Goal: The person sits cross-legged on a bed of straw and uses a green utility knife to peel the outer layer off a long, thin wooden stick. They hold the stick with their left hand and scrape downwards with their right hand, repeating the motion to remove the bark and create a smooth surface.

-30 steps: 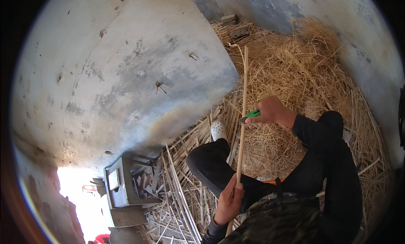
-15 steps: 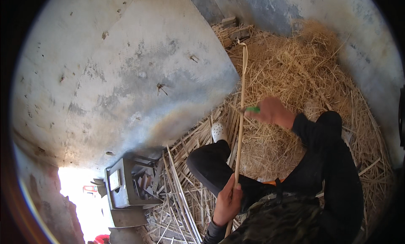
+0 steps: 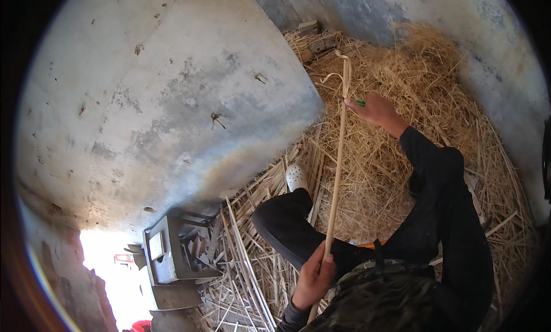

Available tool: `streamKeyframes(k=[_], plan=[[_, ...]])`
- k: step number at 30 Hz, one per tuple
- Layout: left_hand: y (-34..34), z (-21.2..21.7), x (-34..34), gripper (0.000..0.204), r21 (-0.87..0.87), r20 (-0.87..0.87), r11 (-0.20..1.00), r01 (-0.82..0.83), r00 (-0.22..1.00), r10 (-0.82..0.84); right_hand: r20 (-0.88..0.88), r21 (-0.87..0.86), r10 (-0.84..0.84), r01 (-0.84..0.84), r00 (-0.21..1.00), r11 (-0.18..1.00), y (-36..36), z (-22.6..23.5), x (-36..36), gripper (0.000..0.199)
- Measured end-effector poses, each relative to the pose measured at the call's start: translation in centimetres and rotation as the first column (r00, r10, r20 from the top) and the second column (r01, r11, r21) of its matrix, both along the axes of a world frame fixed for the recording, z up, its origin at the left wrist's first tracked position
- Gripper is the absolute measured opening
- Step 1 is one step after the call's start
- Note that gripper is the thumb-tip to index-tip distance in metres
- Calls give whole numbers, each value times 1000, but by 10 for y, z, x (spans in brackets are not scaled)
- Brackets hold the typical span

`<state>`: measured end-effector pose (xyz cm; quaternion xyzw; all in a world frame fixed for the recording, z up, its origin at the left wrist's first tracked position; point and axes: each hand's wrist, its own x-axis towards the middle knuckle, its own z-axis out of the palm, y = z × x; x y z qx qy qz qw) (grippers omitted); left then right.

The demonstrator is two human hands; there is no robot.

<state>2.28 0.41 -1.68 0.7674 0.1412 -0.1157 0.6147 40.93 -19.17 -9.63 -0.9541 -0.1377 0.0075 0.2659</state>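
My left grip [image 3: 314, 277] is closed around the lower end of a long cane strip [image 3: 337, 165], which runs toward 12 o'clock to my right grip [image 3: 374, 109], closed on a green-handled tool [image 3: 360, 103] pressed against the strip near its curling top. Straw [image 3: 402, 160] covers the floor; a grey metal box [image 3: 172, 251] sits at 9 o'clock of my left hand.
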Motion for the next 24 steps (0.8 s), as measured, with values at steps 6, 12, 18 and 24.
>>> streamKeyframes(k=[6, 12, 18, 24], plan=[[10, 3, 14, 47, -279, -103, 953, -117, 991, 91, 51, 42, 491, -494, 869, 869, 38, 19, -130, 82], [10, -2, 14, 47, 21, 40, 998, -59, 998, 58, 40, -31, 396, -395, 918, 918, 40, 8, -107, 92], [7, 1, 17, 44, 279, 87, 958, -66, 995, 43, 225, -11, 483, -493, 846, 870, 52, 1, -142, 88], [4, 9, 11, 45, 277, 70, 957, -89, 995, 72, 19, 45, 452, -453, 892, 891, 54, 5, -120, 86]])
